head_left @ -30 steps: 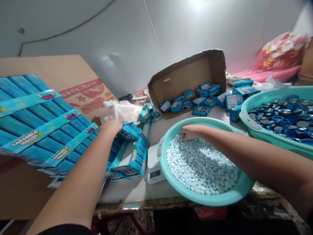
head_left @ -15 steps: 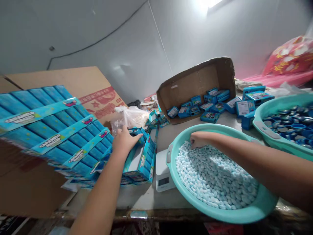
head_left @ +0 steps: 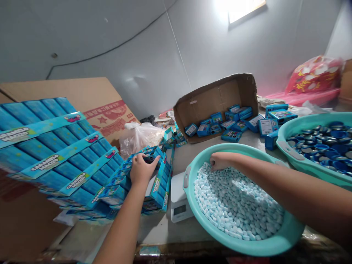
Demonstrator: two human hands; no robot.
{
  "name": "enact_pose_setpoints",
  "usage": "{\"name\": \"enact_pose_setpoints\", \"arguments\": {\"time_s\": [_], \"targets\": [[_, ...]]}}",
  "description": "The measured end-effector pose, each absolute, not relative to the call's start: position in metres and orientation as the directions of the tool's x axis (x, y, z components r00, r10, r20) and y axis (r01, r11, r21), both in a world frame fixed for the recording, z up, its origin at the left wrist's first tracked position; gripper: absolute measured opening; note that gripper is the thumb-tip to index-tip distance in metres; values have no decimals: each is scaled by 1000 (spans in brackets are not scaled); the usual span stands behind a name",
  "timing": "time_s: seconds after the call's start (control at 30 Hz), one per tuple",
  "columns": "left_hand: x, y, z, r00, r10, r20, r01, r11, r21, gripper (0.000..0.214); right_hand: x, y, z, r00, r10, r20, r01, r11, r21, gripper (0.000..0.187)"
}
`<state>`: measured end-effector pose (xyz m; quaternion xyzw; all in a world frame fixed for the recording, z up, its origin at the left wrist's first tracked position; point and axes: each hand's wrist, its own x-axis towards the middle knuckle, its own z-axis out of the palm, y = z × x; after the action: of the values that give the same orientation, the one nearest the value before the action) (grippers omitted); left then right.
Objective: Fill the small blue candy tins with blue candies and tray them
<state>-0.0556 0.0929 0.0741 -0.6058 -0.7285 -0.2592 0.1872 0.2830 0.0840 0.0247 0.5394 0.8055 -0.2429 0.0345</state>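
Left: stacked cartons [head_left: 46, 161] look packed, so that batch reads as done. Left hand [head_left: 141, 168] straddles a small box [head_left: 150, 160] in the open carton [head_left: 158, 185], thumb and fingers apart; can't tell if it's gripping. Carton looks part-filled. Scale [head_left: 177, 187] sits on the desk [head_left: 162, 234], next to basin [head_left: 239, 249] with plenty of candies [head_left: 242, 205] left. Right hand [head_left: 220, 161] is curled into them, contents hidden. Loose boxes [head_left: 231, 136] remain outside cartons. Far right: basin of caps [head_left: 327, 139], plenty left.
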Motion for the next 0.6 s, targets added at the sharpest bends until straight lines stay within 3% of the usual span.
{"name": "enact_pose_setpoints", "arguments": {"time_s": [0.1,0.27,0.4,0.47,0.53,0.6], "targets": [[-57,95,66,-92,764,638,995,56,77,56,281,77,33,-419,850,-320,892,319,-321,28],[-58,103,65,253,691,678,966,-220,-136,64,273,63,48,-384,866,-321,912,301,-278,25],[-55,86,75,233,632,739,963,-257,-84,66,280,75,61,-307,938,-162,922,251,-294,29],[-55,67,73,211,746,632,967,-253,-24,63,293,92,68,-216,974,-62,934,188,-302,30],[-60,47,62,161,892,421,976,-208,67,50,313,113,74,-102,995,0,950,98,-297,32],[-68,30,46,142,899,413,962,-223,155,39,336,133,75,13,1000,16,961,-8,-275,36]]}}
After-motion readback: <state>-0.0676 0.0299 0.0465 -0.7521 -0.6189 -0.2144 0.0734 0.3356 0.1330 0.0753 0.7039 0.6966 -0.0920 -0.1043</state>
